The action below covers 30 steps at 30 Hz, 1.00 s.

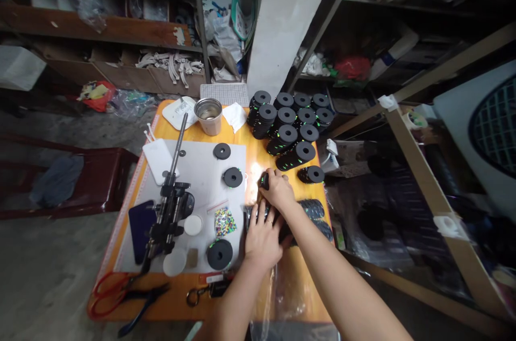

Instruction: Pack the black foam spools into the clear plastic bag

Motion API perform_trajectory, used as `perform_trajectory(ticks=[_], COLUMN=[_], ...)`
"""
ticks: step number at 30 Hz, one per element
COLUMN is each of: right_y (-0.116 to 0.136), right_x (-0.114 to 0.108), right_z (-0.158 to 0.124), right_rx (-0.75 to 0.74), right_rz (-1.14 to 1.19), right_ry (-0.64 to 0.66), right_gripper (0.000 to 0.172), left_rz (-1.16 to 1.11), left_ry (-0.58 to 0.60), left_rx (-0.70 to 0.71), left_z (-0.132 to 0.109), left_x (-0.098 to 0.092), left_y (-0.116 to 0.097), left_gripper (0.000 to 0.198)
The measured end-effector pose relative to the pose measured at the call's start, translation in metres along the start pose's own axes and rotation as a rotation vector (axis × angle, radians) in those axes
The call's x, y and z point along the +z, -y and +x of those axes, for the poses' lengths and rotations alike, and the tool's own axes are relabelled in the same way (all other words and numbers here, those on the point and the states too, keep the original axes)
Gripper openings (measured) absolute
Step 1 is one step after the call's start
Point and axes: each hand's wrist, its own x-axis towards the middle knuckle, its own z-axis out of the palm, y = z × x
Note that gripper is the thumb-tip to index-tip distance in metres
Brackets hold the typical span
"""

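Observation:
My right hand [279, 190] is closed round a black round spool [264, 180] with a centre hole, over the orange table. My left hand [263, 239] lies with fingers spread on dark spools packed in a clear plastic bag [284, 292]; the hand and forearms hide part of them. Wrapped black spools [314, 209] show to the right of my wrists. Stacks of black spools [287, 133] with green bits at their edges stand at the back right. A short stack [315, 174] lies tilted near the right edge.
On a grey mat [201, 156] are loose black spools [233, 176], a bag of coloured beads [224, 222] and a metal clamp tool [171, 207]. A metal cup [208, 115] stands behind. Scissors [107, 295] and pliers [141, 298] lie front left.

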Motion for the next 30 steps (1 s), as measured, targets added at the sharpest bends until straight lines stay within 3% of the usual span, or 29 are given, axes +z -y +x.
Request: perform_trajectory(ticks=[4, 10, 15, 19, 23, 26, 30], right_y=[-0.003, -0.035, -0.083, -0.125, -0.159, -0.167, -0.158], right_x=[0.003, -0.011, -0.045, -0.07, -0.087, -0.098, -0.107], right_z=[0.002, -0.025, -0.069, -0.079, -0.063, -0.044, -0.018], right_rx=[-0.039, -0.173, -0.232, -0.275, -0.325, -0.368, -0.476], right_rz=[0.057, 0.278, 0.563, 0.452, 0.24, 0.114, 0.0], right_ry=[-0.017, -0.054, -0.04, -0.07, -0.14, -0.143, -0.085], right_gripper=[0.033, 0.061, 0.066, 0.065, 0.062, 0.056, 0.058], left_rz=[0.024, 0.036, 0.053, 0.042, 0.039, 0.053, 0.061], left_ry=[-0.016, -0.046, -0.063, -0.059, -0.051, -0.049, -0.048], left_rx=[-0.001, -0.005, 0.008, 0.004, 0.0, 0.0, -0.005], left_z=[-0.001, 0.0, 0.0, 0.0, 0.0, 0.0, 0.0], left_x=[0.0, -0.002, -0.003, -0.004, -0.004, -0.005, -0.006], left_y=[-0.001, -0.002, -0.003, -0.003, -0.004, -0.005, -0.005], left_gripper=[0.06, 0.057, 0.06, 0.06, 0.059, 0.058, 0.058])
